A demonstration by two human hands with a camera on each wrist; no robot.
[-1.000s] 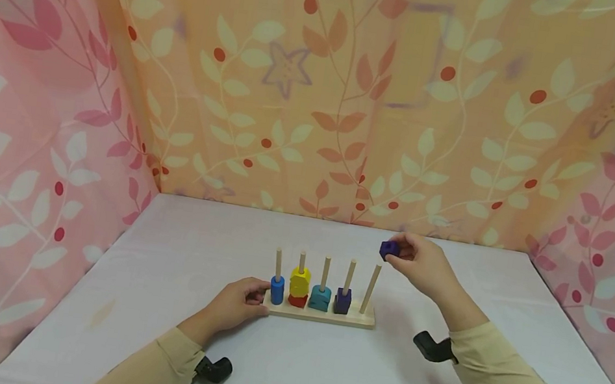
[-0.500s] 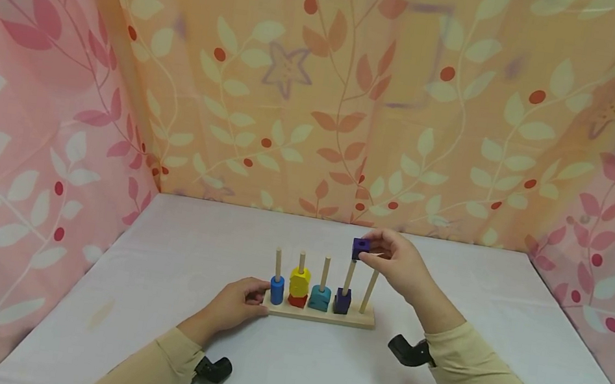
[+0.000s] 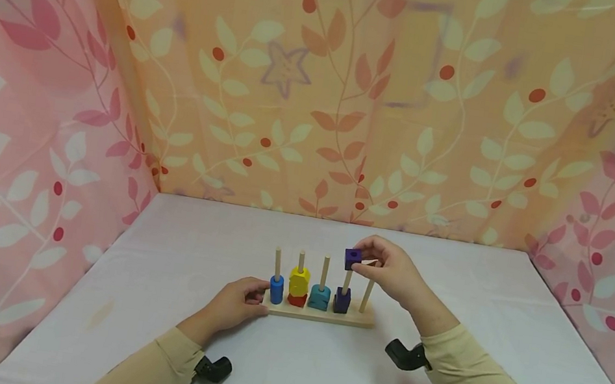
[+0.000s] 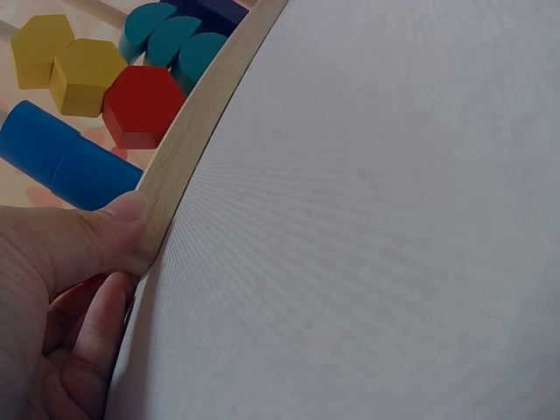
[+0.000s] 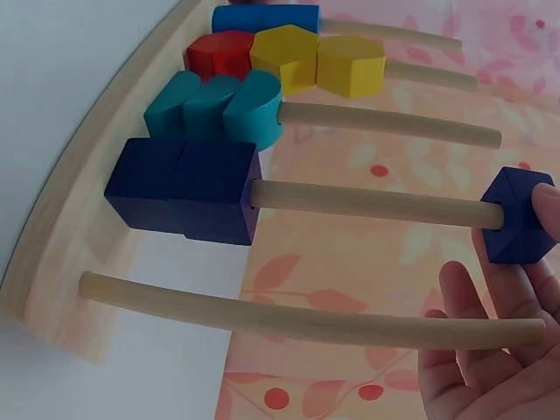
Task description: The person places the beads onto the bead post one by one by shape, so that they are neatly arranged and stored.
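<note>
My right hand (image 3: 393, 273) pinches a purple square block (image 3: 353, 259) at the top of the fourth peg. In the right wrist view the peg's tip enters the hole of that purple block (image 5: 516, 215). Two purple blocks (image 5: 184, 188) sit stacked at the foot of the same peg. My left hand (image 3: 239, 302) grips the left end of the wooden peg board (image 3: 319, 316), thumb on top and fingers beneath, as the left wrist view shows. Blue cylinders (image 4: 66, 156) are closest to that thumb.
The second peg bears a red hexagon (image 5: 219, 56) below yellow hexagons (image 5: 317, 61). Teal half-round blocks (image 5: 214, 107) fill the third peg's lower part. A bare fifth peg (image 5: 306, 322) stands at the right end. A white cloth covers the table (image 3: 311, 376).
My right hand has carried the purple block leftward from beyond the fifth peg, then slightly down onto the fourth peg's tip. The left hand has stayed on the board.
</note>
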